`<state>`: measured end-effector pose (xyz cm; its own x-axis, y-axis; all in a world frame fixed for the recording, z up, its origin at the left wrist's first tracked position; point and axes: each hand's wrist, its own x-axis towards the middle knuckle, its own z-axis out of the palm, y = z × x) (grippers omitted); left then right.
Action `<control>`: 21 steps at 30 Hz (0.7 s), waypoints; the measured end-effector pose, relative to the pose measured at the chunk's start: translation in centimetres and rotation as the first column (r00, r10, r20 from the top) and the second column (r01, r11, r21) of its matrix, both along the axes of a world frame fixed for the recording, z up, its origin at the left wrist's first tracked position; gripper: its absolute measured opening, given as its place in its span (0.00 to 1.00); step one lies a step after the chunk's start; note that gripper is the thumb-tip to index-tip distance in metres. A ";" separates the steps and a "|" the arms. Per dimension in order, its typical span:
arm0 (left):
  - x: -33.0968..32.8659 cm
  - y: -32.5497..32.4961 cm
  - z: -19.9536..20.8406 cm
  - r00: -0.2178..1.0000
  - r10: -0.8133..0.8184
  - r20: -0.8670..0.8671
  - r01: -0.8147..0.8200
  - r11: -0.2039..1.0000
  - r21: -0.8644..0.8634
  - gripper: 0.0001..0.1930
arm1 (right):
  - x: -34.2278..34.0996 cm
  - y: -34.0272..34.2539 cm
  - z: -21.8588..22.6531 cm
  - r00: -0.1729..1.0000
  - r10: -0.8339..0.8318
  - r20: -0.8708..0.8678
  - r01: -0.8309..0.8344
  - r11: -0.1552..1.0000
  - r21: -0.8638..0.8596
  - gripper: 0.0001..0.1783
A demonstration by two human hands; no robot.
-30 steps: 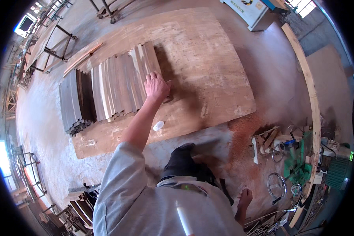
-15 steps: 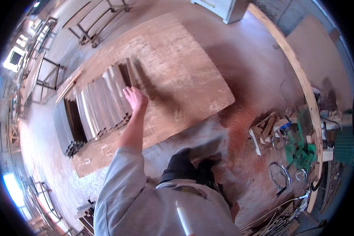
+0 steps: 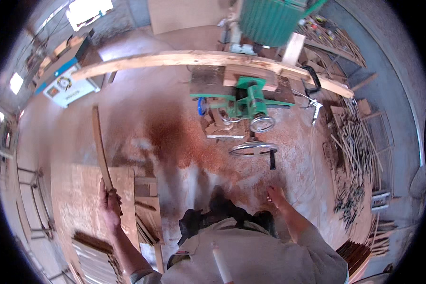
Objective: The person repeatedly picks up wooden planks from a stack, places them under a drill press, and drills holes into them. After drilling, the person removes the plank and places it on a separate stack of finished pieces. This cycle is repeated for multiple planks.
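My left hand is closed around the lower end of a long, narrow wooden strip, which points up and away, over the left side of the floor. Below that hand, a stack of wooden strips lies on a large plywood sheet. My right hand hangs over the floor at the right with loosely bent fingers, and no object shows in it. Ahead of it stands a green machine with a chrome handwheel.
A long timber beam runs across behind the green machine. An air blow gun hangs at the right, its hose trailing down. Scrap strips pile up along the right. A white-and-blue machine stands far left. Reddish sawdust covers the middle floor.
My left hand was at the stack's edge and now carries a wooden strip away from it. My view has turned right toward the green machine, and my right hand has come into view.
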<state>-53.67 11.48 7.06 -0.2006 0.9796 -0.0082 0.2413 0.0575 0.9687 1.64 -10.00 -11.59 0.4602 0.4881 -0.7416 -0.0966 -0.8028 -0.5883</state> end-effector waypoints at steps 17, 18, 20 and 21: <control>20.4 29.8 -0.2 0.623 -0.524 -0.580 0.653 0.757 0.018 0.20 | -0.2 -7.8 -4.2 0.857 -0.513 -0.049 0.512 0.859 -0.031 0.09; 21.6 31.9 0.0 0.580 -0.526 -0.622 0.666 0.746 -0.010 0.20 | -0.5 -7.4 -4.1 0.839 -0.541 -0.061 0.541 0.841 -0.011 0.09; 23.4 35.6 0.2 0.538 -0.522 -0.662 0.680 0.733 -0.025 0.21 | -1.1 -6.1 -3.6 0.801 -0.594 -0.079 0.595 0.804 -0.008 0.09; 24.2 37.4 -0.1 0.524 -0.518 -0.676 0.700 0.714 -0.004 0.21 | -1.4 -5.4 -3.3 0.811 -0.583 -0.053 0.584 0.812 0.009 0.09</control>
<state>-29.43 48.84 6.94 0.5769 0.8071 0.1253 0.6363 -0.5403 0.5506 0.21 -15.35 -14.86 0.6302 0.1566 -0.7605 -0.5695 -0.5725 -0.5898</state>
